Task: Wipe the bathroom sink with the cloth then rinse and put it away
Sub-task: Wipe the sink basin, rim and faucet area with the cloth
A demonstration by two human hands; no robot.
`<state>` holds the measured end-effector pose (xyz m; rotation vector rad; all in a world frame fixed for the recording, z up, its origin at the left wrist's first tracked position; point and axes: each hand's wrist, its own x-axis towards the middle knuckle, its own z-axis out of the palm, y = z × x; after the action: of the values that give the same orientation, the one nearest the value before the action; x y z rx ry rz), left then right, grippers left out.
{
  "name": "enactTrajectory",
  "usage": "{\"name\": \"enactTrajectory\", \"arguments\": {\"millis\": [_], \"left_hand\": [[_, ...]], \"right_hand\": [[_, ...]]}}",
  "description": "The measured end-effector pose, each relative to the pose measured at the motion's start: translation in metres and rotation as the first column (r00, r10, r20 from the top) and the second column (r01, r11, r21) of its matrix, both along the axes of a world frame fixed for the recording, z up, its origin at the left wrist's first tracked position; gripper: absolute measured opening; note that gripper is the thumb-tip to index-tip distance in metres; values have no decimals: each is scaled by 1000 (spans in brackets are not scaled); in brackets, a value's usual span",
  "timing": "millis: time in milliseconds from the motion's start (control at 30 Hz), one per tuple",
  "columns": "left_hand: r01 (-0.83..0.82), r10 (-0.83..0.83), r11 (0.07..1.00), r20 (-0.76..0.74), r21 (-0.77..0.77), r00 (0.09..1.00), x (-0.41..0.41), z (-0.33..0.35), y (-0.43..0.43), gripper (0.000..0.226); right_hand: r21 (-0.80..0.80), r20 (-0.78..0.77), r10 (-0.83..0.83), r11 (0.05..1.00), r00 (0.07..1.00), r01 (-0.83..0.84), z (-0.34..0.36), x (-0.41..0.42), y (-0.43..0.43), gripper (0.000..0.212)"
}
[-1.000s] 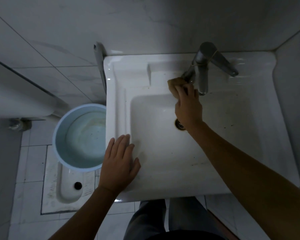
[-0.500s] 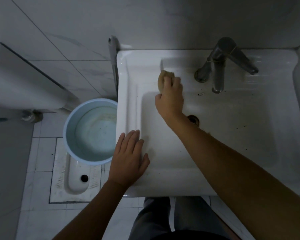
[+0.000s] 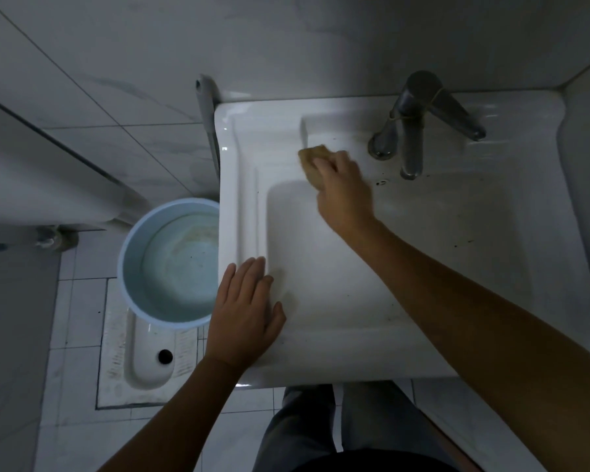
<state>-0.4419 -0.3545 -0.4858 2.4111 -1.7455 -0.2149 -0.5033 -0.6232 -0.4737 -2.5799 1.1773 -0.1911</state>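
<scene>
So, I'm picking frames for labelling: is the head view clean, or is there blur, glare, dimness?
Head view: dim overall, darkest at the edges; right hand and cloth smeared by motion blur; left hand, flat on the sink rim, sharper; faint glare on the faucet; wide-angle lens bows straight edges.

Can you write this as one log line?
phase: wipe | right hand grips cloth on sink back ledge | left hand flat on rim

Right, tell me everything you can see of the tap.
The tap is dull grey metal and stands on the back ledge of the sink. Its spout reaches forward over the basin, and a flat lever points off to the right. A thin yellowish band is looped round its body. No running water shows. Nothing touches it: the right hand, holding the cloth, is apart to its left.
</scene>
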Motion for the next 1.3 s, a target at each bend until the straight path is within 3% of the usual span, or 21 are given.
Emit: {"name": "enactTrajectory", "arguments": {"millis": [233, 433, 533, 667, 800, 1033, 1133, 1300], "left_hand": [[-3, 3, 1000, -1, -14, 1000, 0, -2, 0, 42], [-10, 10, 1000, -3, 13, 1000, -1, -2, 0, 43], [-8, 8, 1000, -2, 27, 1000, -1, 0, 0, 43], [-17, 18, 999, -12, 34, 1000, -1, 1, 0, 42], [-18, 18, 1000, -27, -7, 999, -1, 0, 0, 38], [-27, 24, 998, -43, -52, 999, -1, 1, 0, 33], [-21, 4, 985, -98, -172, 995, -3, 11, 8, 22], [-152, 130, 968, -121, -201, 984, -21, 39, 61, 27]], "right_hand": [[-53, -159, -204, 979, 966, 199, 2, -24, -30, 69], [13, -144, -349, 935, 926, 354, 6, 26, -20, 69], [34, -38, -296, 954, 954, 297, 1, 35, -1, 66], [215, 147, -233, 956, 961, 199, -1, 53, 39, 55], [101, 301, 104, 985, 948, -141, -4, 61, 73, 62], [320, 280, 252, 885, 926, -337, -13, 37, 63, 59], [384, 277, 302, 835, 912, -393, -7, 19, 83, 58], [446, 293, 355, 770, 888, -456, -1, -24, 131, 51]]}}
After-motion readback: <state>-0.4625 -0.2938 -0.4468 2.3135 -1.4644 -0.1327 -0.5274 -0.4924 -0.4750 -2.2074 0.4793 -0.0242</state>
